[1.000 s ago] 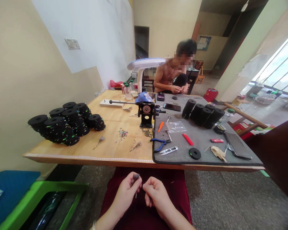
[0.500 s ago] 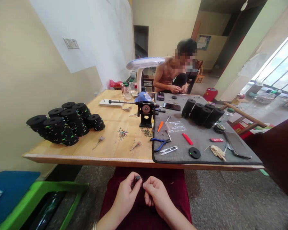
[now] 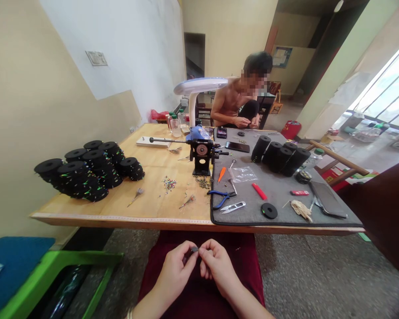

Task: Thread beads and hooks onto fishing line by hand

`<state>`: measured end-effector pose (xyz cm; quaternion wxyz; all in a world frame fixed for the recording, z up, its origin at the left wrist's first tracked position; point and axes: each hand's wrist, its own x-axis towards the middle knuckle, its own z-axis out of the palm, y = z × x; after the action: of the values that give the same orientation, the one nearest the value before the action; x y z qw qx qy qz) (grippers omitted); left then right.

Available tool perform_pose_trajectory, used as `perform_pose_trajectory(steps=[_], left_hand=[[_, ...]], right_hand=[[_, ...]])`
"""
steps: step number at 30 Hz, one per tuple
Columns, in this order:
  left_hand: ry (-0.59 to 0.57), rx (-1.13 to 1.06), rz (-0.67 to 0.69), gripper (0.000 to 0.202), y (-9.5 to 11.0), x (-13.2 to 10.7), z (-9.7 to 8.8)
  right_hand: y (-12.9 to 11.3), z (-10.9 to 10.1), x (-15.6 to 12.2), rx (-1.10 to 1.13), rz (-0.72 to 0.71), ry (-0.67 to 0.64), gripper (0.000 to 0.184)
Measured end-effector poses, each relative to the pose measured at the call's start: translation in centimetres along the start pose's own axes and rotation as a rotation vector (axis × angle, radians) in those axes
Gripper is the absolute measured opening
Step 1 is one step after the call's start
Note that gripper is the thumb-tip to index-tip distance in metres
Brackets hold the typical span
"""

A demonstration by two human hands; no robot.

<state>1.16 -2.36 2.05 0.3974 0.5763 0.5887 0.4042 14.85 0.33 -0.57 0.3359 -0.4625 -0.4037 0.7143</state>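
Above my lap, in front of the table edge, my left hand [image 3: 179,266] is closed on a small dark grey piece [image 3: 194,250], too small to name, which shows between thumb and forefinger. Right beside it, my right hand [image 3: 216,264] is pinched shut, its thumb and forefinger tips close to that piece. Whatever the right fingertips hold is too fine to make out. Dark red cloth [image 3: 246,266] covers the lap under both hands.
On the table stand stacked black foam spools [image 3: 96,168], a black winding machine [image 3: 202,157], a lamp [image 3: 201,85] and more black rolls [image 3: 279,155]. Blue pliers [image 3: 222,198], thread snips [image 3: 233,207] and a foam disc [image 3: 269,211] lie on the grey mat [image 3: 246,217]. A person [image 3: 231,104] sits opposite.
My hands have drawn closer together, so the right fingertips now nearly meet the dark piece in my left. The view has shifted slightly.
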Motion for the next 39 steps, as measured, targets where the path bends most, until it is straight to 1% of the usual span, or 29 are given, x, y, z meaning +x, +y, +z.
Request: perform_pose_trajectory(steps=[5, 9, 12, 15, 18, 21, 23, 26, 29, 33, 36, 39], left_hand=[[-0.022, -0.032, -0.028, 0.019, 0.3, 0.1, 0.2], [-0.037, -0.096, -0.057, 0.018, 0.0, 0.2, 0.4], [-0.035, -0.113, -0.069, 0.017, -0.1, 0.3, 0.5], [-0.024, -0.124, -0.093, 0.019, 0.0, 0.4, 0.6], [-0.043, -0.163, -0.115, 0.021, 0.1, 0.5, 0.6], [-0.054, -0.152, -0.117, 0.02, 0.2, 0.6, 0.3], [-0.033, -0.144, -0.113, 0.019, 0.3, 0.8, -0.1], [0.015, -0.168, -0.105, 0.021, 0.5, 1.0, -0.6], [0.031, -0.15, -0.082, 0.021, 0.4, 1.1, -0.8], [0.063, -0.094, -0.044, 0.02, -0.1, 1.2, -0.8], [0.106, -0.061, -0.033, 0.02, -0.4, 1.1, -0.7], [0.124, -0.05, -0.032, 0.02, -0.5, 1.2, -0.8]], right_hand=[[-0.3, 0.0, -0.1, 0.023, -0.028, 0.027, 0.043], [-0.4, -0.4, 0.0, 0.09, -0.031, 0.045, 0.04], [-0.3, -0.5, 0.0, 0.107, -0.068, 0.045, 0.04], [-0.1, -0.4, 0.1, 0.084, -0.075, 0.02, 0.042], [0.0, -0.3, 0.1, 0.067, -0.06, -0.016, 0.043], [-0.2, -0.6, 0.2, 0.037, -0.048, -0.049, 0.043], [-0.5, -0.8, 0.1, 0.002, -0.029, -0.08, 0.042], [-0.7, -1.0, 0.1, -0.068, 0.019, -0.15, 0.037], [-0.7, -0.8, 0.0, -0.129, 0.045, -0.189, 0.027], [-0.8, -0.5, -0.1, -0.136, 0.024, -0.164, 0.016], [-1.0, -0.2, -0.3, -0.143, 0.007, -0.146, 0.011], [-1.0, -0.1, -0.5, -0.155, -0.008, -0.134, 0.007]])
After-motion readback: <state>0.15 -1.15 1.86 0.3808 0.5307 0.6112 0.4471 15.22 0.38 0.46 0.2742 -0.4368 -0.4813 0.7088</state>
